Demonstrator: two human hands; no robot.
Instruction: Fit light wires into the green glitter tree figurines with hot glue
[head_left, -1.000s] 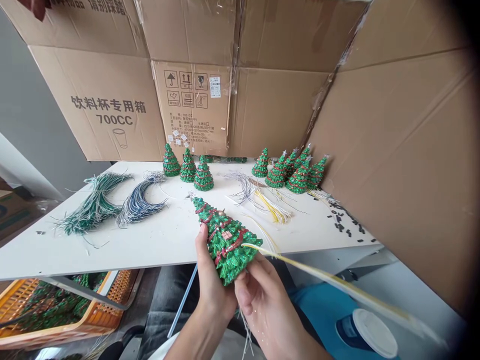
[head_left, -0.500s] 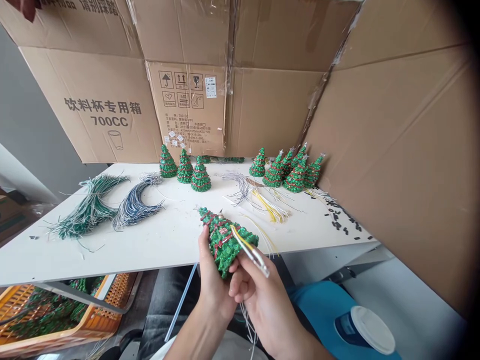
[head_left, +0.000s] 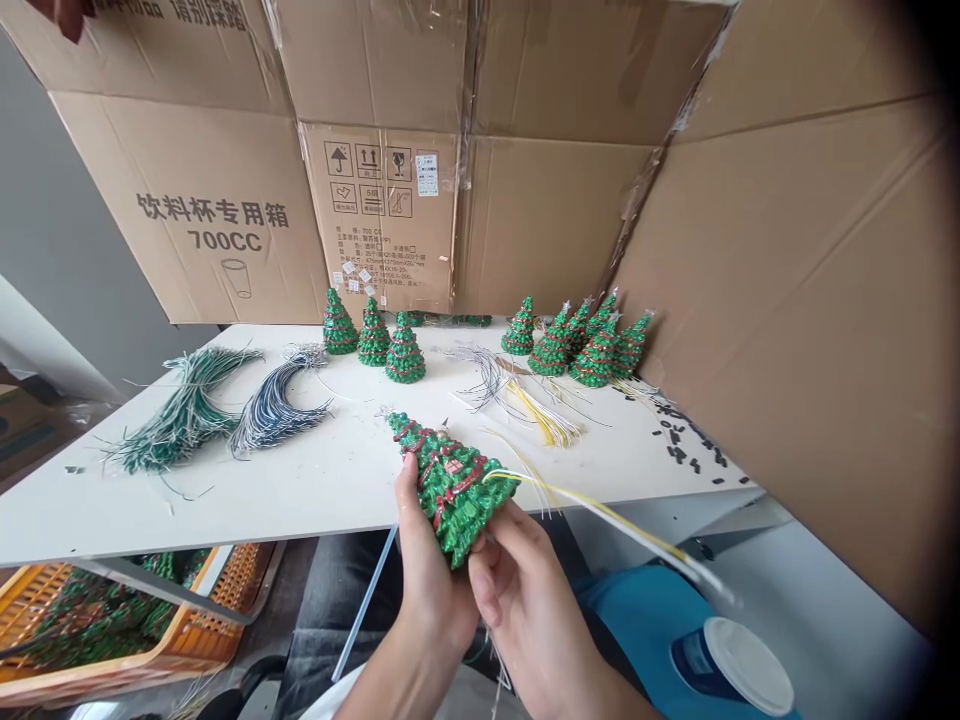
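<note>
A small green Christmas tree ornament (head_left: 454,480) with red garland and a silver star lies tilted in my left hand (head_left: 431,575), its tip up and to the left. The left thumb presses along its side and the palm supports it from below. My right hand (head_left: 529,590) has its fingers curled in at the tree's base; what they pinch there is hidden. From the tree's side near the base, a yellow and white wire pair (head_left: 622,517) stretches out to the right, its far end blurred. Thin pale wires (head_left: 499,665) hang beneath my hands.
Several finished-looking trees (head_left: 551,345) stand at the table's back. Green wires (head_left: 176,410), blue wires (head_left: 277,400) and yellow-white wires (head_left: 551,415) lie on the white table (head_left: 352,480). Black bits (head_left: 679,430) are scattered right. Cardboard (head_left: 555,220) walls the back; an orange basket (head_left: 187,635) sits below left.
The yellow and white wires, folded back over my right hand before, now reach out straight to the right. The tree has shifted slightly left, and my right fingers have moved at its base.
</note>
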